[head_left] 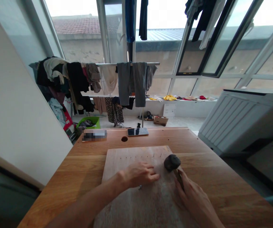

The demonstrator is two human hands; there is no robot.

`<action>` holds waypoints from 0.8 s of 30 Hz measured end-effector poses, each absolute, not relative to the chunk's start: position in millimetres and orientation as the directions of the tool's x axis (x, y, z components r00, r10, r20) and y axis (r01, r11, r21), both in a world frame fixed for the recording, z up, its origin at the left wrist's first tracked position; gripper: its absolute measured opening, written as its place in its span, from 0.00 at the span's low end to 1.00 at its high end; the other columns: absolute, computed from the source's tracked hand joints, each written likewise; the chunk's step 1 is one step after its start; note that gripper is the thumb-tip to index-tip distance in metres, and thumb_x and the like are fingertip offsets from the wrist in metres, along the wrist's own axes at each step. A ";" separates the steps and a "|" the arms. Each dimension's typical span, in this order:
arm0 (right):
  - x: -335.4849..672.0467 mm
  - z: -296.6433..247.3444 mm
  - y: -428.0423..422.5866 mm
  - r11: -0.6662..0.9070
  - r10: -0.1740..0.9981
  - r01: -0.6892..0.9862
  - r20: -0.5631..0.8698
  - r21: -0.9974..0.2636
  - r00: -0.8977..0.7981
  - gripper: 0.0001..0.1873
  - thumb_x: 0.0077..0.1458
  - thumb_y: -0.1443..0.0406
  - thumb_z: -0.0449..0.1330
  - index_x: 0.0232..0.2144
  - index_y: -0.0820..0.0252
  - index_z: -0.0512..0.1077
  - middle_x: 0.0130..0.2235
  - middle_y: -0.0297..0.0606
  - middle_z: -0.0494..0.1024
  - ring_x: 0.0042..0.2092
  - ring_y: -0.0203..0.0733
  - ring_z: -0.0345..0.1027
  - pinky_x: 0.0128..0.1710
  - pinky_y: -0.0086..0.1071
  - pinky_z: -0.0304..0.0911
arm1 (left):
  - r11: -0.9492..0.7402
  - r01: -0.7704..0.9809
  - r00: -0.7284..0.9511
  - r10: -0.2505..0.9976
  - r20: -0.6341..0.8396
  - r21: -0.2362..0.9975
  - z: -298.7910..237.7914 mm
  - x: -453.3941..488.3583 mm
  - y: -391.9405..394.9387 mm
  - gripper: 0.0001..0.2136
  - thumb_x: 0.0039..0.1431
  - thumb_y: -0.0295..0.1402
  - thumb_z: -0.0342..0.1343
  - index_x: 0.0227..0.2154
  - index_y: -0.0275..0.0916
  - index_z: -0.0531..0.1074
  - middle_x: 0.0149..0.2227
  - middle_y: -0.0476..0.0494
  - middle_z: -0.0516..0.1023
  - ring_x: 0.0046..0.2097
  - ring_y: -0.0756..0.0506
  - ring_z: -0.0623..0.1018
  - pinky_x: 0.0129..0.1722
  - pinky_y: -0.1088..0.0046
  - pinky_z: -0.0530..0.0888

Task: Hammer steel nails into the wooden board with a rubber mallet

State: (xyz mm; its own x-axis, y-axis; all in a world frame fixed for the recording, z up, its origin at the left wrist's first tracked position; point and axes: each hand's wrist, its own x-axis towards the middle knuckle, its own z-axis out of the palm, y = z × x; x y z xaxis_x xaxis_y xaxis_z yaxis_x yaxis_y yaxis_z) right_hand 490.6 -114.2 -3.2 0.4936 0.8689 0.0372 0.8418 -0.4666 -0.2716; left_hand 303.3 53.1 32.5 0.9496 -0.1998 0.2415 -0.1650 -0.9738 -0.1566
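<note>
On the wooden board (117, 158), which lies flat on the table (79, 164), both hands rest close together. Left hand (139, 174): knuckles up, fingers drawn together and bent down to the board, appearing to pinch a small metal pin (140, 187) that shows under the thumb side; it is too small to identify further. Right hand (193, 199): closed around the handle of a hammer (172, 162). The hammer's long axis runs from that grip up and slightly left, away from the person, ending in the dark head. The head sits just to the right of the left fingertips, near but not touching them, and the pin lies nearer the person than the head. A row of small pins (141, 156) stands in the board beyond both hands. A phone (137, 131) lies at the table's far edge, well apart.
</note>
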 end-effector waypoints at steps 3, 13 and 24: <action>486.2 8.8 -113.2 -0.442 0.893 0.869 -0.019 -0.222 0.449 0.26 0.63 0.63 0.42 0.60 0.62 0.64 0.58 0.48 0.74 0.52 0.52 0.74 0.46 0.42 0.70 | -0.942 -0.196 0.938 -0.262 0.228 -0.273 25.6 302.8 50.0 0.04 0.65 0.24 0.51 0.36 0.37 0.70 0.29 0.45 0.76 0.35 0.45 0.76 0.33 0.69 0.69; 484.9 14.2 -114.7 -0.452 0.878 0.845 0.029 -0.285 0.479 0.25 0.64 0.63 0.43 0.59 0.60 0.66 0.56 0.46 0.76 0.49 0.52 0.76 0.45 0.43 0.70 | -0.982 -0.125 0.948 -0.160 0.276 -0.141 25.0 311.6 58.4 0.05 0.62 0.24 0.53 0.36 0.37 0.72 0.29 0.45 0.76 0.33 0.44 0.77 0.33 0.69 0.71; 488.7 6.1 -112.6 -0.469 0.872 0.821 -0.022 -0.324 0.489 0.27 0.65 0.61 0.41 0.63 0.61 0.59 0.56 0.47 0.75 0.52 0.52 0.74 0.48 0.42 0.68 | -0.524 0.212 0.563 0.755 0.335 0.825 -6.5 343.6 93.9 0.05 0.57 0.27 0.57 0.35 0.38 0.76 0.32 0.47 0.80 0.32 0.49 0.79 0.34 0.76 0.74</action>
State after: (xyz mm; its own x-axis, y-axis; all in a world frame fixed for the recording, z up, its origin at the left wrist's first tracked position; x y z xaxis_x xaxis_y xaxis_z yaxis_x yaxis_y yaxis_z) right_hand 488.7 -112.6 6.1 0.4894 0.8718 -0.0220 0.8214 -0.4693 -0.3240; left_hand 343.6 93.9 -6.5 0.5634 0.7554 0.3346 0.2121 -0.5236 0.8251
